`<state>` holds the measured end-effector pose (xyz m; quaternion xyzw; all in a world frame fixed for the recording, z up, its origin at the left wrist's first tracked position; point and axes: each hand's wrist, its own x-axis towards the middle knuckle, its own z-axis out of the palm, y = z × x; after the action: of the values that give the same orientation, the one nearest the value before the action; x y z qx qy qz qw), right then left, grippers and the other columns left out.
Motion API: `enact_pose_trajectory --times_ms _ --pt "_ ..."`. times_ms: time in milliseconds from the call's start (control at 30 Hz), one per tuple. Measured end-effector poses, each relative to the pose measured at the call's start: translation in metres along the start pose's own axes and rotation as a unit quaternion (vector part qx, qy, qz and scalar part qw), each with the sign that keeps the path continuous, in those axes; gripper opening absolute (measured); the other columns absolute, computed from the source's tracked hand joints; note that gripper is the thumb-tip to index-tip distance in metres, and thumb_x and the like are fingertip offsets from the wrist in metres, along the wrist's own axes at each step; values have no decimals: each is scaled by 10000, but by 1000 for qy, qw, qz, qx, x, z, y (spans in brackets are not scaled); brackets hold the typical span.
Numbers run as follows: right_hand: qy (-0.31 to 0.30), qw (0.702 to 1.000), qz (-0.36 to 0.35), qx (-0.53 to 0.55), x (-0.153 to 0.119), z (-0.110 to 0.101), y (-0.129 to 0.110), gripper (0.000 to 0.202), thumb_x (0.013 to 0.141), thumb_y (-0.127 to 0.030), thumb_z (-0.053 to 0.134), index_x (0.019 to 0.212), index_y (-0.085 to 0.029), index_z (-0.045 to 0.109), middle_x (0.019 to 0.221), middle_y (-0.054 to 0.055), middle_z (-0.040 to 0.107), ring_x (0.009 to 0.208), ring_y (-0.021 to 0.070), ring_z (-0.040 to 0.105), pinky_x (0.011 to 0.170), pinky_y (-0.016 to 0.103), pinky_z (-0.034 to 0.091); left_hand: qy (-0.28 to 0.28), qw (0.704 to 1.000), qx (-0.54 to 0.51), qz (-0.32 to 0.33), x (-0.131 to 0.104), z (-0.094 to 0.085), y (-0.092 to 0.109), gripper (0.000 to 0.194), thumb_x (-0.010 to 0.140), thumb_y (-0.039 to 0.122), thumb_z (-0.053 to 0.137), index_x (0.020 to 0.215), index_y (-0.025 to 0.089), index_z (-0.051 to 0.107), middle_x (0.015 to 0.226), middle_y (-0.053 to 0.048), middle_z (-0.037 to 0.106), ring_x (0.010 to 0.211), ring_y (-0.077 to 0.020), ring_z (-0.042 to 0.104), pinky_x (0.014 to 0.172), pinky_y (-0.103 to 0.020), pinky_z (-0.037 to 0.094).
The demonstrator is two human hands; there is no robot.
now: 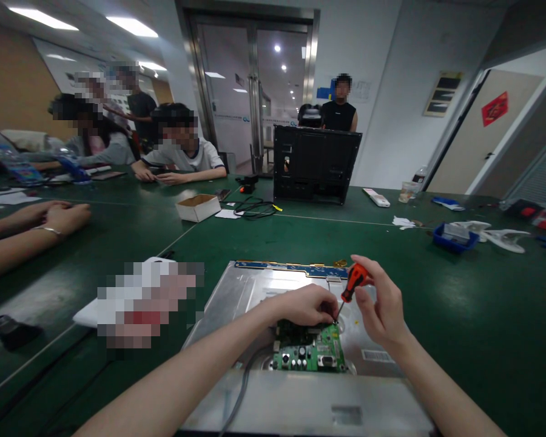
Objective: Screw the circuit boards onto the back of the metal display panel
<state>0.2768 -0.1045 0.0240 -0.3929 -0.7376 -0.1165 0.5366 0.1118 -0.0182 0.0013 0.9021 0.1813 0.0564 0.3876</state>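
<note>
My right hand (pixel 382 300) grips the red and black handle of a screwdriver (pixel 355 282), which is tilted with its tip down at the upper right corner of a green circuit board (pixel 307 352). Right beside that tip is my left hand (pixel 312 304), its fingers pinched together at the board's edge; whatever they hold, if anything, is hidden. The board sits on the metal back of a flat display panel (pixel 246 297). Along the panel's far edge runs a narrow blue circuit strip (pixel 291 269). A grey cable (pixel 243 388) trails from the board's left side towards me.
A white device (pixel 131 291), partly blurred out, lies to the left. Across the green table stand a black monitor casing (pixel 316 164), an open cardboard box (pixel 198 207), black cables (pixel 257 208) and a blue tray (pixel 455 237). Another person's hands (pixel 66 215) rest at far left.
</note>
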Motion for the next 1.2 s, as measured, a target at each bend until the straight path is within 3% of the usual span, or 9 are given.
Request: enact_pose_trajectory --times_ms 167,433,733,1000,1200 --pt "8 1000 14 -8 0 2 -1 349 989 -198 456 1333 -239 495 835 8 660 613 134 654 556 247 554 2 1000 -1 1 0 0 1 109 795 41 669 801 149 684 712 29 629 668 -123 565 664 -214 419" --pt "26 998 -14 -48 -3 6 7 358 952 -274 609 1296 -262 512 754 -30 604 601 141 602 534 246 521 4 1000 14 11 1 1 -2 138 785 29 637 823 151 687 729 20 640 695 -133 570 661 -214 423" --pt "-1 1000 12 -10 -1 1 -1 365 993 -189 421 1347 -250 487 860 16 657 651 149 656 566 261 550 2 1000 8 -1 1 1 -2 124 796 42 644 827 150 696 726 21 644 678 -127 575 649 -212 415" --pt "26 999 3 -37 -3 6 3 330 957 -242 575 1282 -250 522 807 -9 617 599 138 595 524 249 508 1 1000 14 -1 0 0 0 137 788 33 633 847 146 684 729 22 623 687 -132 554 633 -210 396" --pt "28 999 21 -23 -3 6 1 288 976 -272 549 1262 -240 530 847 10 633 631 143 614 541 256 529 3 1000 14 -4 0 1 -1 133 790 33 634 831 149 685 733 24 628 693 -132 553 663 -215 412"
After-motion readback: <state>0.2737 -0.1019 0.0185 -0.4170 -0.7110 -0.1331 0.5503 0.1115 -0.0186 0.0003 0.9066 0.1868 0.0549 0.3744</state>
